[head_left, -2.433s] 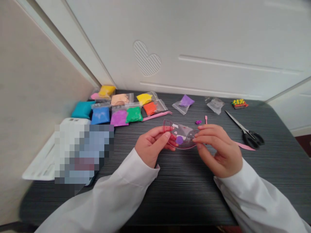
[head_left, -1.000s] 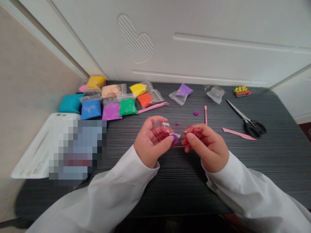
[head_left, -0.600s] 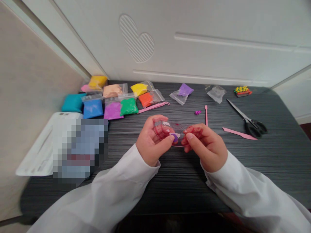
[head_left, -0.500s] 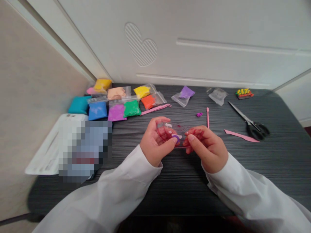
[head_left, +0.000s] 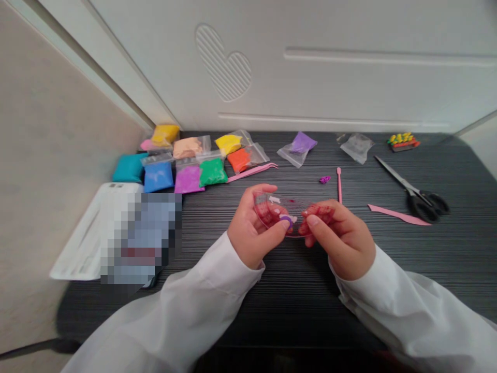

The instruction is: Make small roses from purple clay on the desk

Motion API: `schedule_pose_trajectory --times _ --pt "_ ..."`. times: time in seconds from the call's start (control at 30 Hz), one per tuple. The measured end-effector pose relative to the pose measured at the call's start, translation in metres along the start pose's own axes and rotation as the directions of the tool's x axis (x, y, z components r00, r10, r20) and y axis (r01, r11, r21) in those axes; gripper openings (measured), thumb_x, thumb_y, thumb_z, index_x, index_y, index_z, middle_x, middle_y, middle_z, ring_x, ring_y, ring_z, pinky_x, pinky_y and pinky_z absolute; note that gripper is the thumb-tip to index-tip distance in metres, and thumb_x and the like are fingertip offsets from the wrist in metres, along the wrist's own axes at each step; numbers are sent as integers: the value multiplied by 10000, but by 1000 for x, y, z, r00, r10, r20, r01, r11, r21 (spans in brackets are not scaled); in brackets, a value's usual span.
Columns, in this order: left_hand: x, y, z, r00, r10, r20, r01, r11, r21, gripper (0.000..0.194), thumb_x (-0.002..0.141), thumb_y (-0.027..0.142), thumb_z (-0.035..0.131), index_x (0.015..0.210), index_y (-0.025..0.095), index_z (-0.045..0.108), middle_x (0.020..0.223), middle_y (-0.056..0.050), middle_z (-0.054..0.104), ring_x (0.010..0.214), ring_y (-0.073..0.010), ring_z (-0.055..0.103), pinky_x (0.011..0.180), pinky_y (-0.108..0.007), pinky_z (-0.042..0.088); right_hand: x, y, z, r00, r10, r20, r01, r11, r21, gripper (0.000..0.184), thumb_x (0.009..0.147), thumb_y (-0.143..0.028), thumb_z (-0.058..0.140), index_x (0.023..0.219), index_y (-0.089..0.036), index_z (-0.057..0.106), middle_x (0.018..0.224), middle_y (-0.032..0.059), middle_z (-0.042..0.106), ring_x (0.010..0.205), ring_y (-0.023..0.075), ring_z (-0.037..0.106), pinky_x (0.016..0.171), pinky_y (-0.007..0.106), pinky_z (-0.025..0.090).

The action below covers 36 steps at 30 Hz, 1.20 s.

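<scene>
Both of my hands hold a clear plastic oval mould (head_left: 287, 213) with red markings, just above the dark table. My left hand (head_left: 254, 225) grips its left side, with the thumb on a small purple clay piece (head_left: 286, 222). My right hand (head_left: 341, 238) pinches its right side between thumb and fingers. White and pink clay bits (head_left: 275, 200) lie on the plastic. The fingers hide part of the mould.
Bags of coloured clay (head_left: 186, 166) lie at back left, beside pink tweezers (head_left: 252, 172). Black-handled scissors (head_left: 421, 197), a pink strip (head_left: 398, 215), a pink stick tool (head_left: 339, 184) and a purple clay scrap (head_left: 324, 179) lie to the right. A pixelated patch (head_left: 140, 238) covers the left.
My hands have drawn closer together around the mould, and my left thumb has moved onto the purple piece. The view has shifted slightly, so the table items sit in different places in the frame.
</scene>
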<state>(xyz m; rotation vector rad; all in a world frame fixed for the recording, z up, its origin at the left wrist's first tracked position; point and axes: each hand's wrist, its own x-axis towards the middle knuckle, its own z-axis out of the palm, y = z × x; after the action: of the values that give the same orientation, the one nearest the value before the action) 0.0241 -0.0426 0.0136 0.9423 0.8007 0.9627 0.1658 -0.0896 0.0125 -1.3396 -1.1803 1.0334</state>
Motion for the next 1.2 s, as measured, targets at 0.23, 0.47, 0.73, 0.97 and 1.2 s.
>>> schedule_pose_trajectory --times 0.23,0.47,0.73,0.97,1.2 --pt "-1 0 -1 1000 -16 8 16 1000 19 477 673 92 666 1062 224 424 684 59 582 590 -64 559 595 -175 460 0 -2 -3 999 -4 47 6 999 -37 79 859 -267 518 885 -202 555 667 -16 625 508 97 540 485 246 427" --pt "-2 2 1 1000 -15 9 15 1000 10 511 671 68 660 1093 241 431 684 58 601 589 -65 567 594 -167 471 -1 -3 -7 996 -37 75 41 998 -49 51 864 -229 521 896 -215 559 716 -28 634 583 83 571 549 229 454" --pt "-2 2 -1 999 5 54 -5 1000 -12 514 680 63 653 1107 238 426 711 54 608 618 -64 572 623 -172 485 1 -2 -7 996 -51 71 49 998 26 50 871 -235 521 896 -219 561 714 -50 623 581 54 560 553 195 446" --pt "-3 2 -3 993 -9 116 16 998 -55 579 683 46 632 1167 245 386 732 46 616 654 -85 589 646 -201 503 3 0 -6 998 -42 51 37 995 95 44 867 -242 535 876 -234 578 699 -69 633 569 43 552 547 178 441" --pt "-3 1 -6 990 56 126 -47 997 -69 599 691 36 621 1215 223 398 719 36 632 638 -93 600 615 -203 516 2 2 -6 999 10 52 -21 976 215 38 843 -244 567 857 -228 598 664 -55 630 537 63 547 505 192 433"
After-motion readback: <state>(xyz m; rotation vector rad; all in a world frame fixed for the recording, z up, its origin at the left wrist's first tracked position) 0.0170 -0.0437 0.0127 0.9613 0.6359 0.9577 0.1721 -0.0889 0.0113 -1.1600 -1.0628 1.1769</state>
